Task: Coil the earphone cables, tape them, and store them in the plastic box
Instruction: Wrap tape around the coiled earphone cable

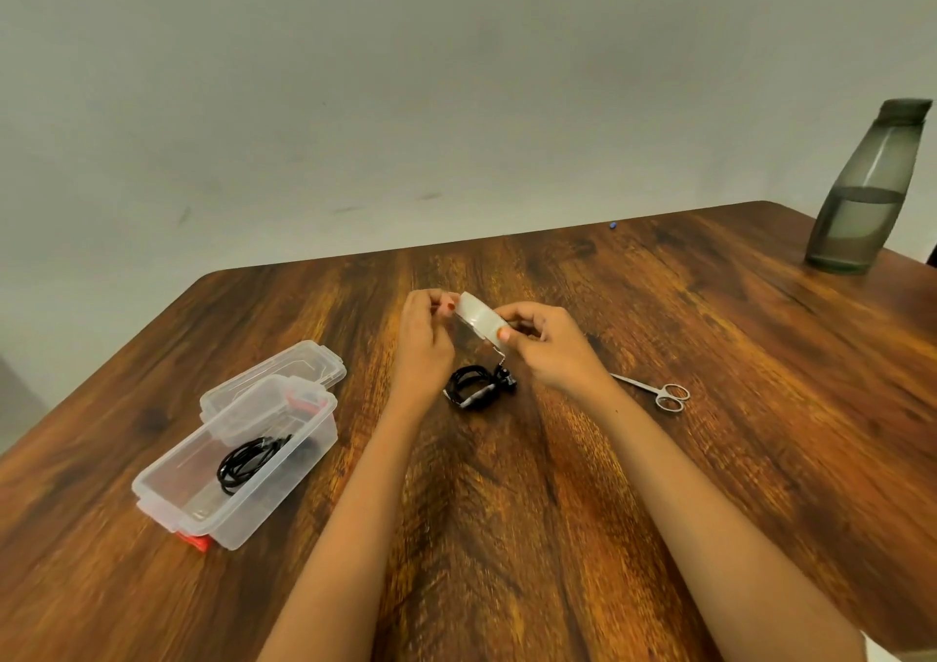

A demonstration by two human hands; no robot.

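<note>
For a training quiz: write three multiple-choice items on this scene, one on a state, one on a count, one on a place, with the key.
1. The plastic box is:
A. open, its lid lying off it at its far end
B. latched shut
C. overturned

2. How many coiled cables lie inside it?
A. none
B. one
C. three

3. The scissors lie:
A. in the box
B. on the table, to the right of the right hand
C. on the lid

Key:
1. A, the box has no cover on and the lid rests on the wood.
2. B, a single black coil shows through the clear wall.
3. B, they lie on bare wood past the right wrist.
</note>
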